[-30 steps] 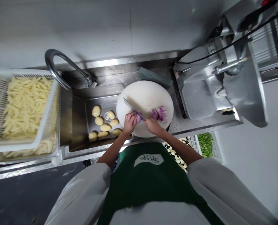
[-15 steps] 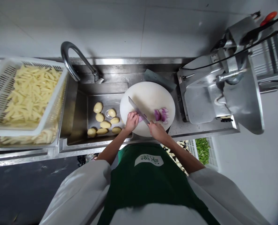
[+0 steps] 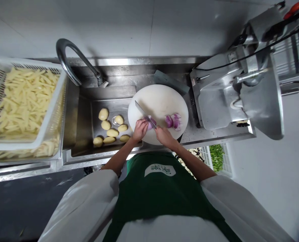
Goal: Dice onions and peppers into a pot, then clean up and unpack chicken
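Note:
On a round white cutting board [image 3: 159, 97] lies a purple onion [image 3: 152, 123], partly covered by the blade and fingers. My left hand [image 3: 140, 130] is closed on its left side, fingertips curled against it. My right hand [image 3: 164, 136] grips the handle of a kitchen knife [image 3: 142, 110], whose blade slants up and left across the onion. Cut purple onion pieces [image 3: 173, 121] sit on the board to the right of the knife.
Left of the board, several peeled potatoes [image 3: 112, 132] lie in a steel sink [image 3: 75, 134] beneath a curved faucet [image 3: 63, 60]. A white basket [image 3: 45, 131] holds potato strips at far left. A metal slicing machine [image 3: 214, 107] stands right. Chopped greens [image 3: 216, 158] sit below the counter.
The knife and my right hand have shifted slightly left, and more of the onion shows to the right of the blade. My left hand still holds the onion. The whole view has shifted a little.

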A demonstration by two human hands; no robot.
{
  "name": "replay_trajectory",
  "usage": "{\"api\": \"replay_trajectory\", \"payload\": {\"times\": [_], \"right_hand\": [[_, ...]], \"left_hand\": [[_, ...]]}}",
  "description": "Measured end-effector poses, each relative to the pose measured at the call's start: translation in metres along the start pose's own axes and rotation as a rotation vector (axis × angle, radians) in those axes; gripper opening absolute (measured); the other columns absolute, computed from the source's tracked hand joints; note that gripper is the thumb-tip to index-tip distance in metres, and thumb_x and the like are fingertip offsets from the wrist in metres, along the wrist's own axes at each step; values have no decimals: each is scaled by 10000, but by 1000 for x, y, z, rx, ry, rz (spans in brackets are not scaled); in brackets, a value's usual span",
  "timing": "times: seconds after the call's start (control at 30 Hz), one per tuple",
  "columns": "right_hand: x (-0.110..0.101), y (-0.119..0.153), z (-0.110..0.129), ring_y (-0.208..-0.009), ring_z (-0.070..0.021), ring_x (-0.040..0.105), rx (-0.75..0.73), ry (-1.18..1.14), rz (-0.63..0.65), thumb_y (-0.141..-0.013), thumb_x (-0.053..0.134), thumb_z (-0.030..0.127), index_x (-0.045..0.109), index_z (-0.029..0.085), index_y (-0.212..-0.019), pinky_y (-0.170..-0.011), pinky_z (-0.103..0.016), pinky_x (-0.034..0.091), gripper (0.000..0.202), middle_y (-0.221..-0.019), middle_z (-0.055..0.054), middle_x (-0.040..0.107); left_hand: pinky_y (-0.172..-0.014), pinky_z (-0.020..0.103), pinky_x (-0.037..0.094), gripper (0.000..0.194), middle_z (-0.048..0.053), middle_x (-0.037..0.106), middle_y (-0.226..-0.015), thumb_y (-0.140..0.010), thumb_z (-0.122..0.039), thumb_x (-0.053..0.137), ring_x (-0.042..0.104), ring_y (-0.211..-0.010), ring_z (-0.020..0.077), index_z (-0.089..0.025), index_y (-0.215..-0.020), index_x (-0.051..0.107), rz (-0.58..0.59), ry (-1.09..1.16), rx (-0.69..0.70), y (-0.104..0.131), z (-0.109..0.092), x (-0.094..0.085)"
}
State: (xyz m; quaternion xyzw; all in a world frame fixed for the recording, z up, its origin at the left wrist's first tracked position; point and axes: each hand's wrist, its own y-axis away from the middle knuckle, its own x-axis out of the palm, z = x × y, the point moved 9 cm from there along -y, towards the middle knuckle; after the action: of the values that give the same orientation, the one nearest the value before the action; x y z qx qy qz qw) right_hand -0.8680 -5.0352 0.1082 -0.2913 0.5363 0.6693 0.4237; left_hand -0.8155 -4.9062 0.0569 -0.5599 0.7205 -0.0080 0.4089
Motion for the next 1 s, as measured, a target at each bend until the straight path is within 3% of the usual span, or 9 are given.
{"api": "replay_trajectory", "payload": {"times": [0.33, 0.57, 0.77, 1.0], "right_hand": [[7, -16, -2, -1074, -304, 736, -15, -2, -53, -1111, 357, 225, 639, 41, -1318, -910, -344, 534, 395, -1160, -235, 757], [-17, 12, 7, -1024, -313, 751, 46, 58, -67, -1120, 308, 263, 612, 63, -1347, -887, -366, 548, 429, -1078, -218, 770], [-11, 32, 22, -1037, -321, 753, 106, 69, -17, -1124, 284, 306, 582, 102, -1353, -892, -383, 555, 428, -1060, -207, 772], [-3, 22, 23, -1077, -335, 735, 82, -1, 14, -1107, 308, 248, 580, 78, -1333, -923, -403, 545, 392, -1133, -233, 751]], "left_hand": [[-982, 461, 528, 244, 124, 698, -1121, -1073, -349, 496, 633, -1095, 244, -199, -1101, 687, 1, 26, 52, 2, -1, -6], [-968, 489, 528, 295, 141, 683, -1116, -1080, -320, 438, 613, -1083, 264, -201, -1078, 709, 9, 14, 79, 11, 4, 1], [-937, 487, 533, 315, 143, 688, -1079, -1078, -282, 405, 611, -1067, 268, -197, -1101, 707, -3, 4, 101, 15, 7, 5], [-936, 482, 533, 314, 145, 686, -1080, -1077, -286, 403, 611, -1059, 267, -195, -1102, 703, -11, 10, 107, 17, 8, 6]]}}
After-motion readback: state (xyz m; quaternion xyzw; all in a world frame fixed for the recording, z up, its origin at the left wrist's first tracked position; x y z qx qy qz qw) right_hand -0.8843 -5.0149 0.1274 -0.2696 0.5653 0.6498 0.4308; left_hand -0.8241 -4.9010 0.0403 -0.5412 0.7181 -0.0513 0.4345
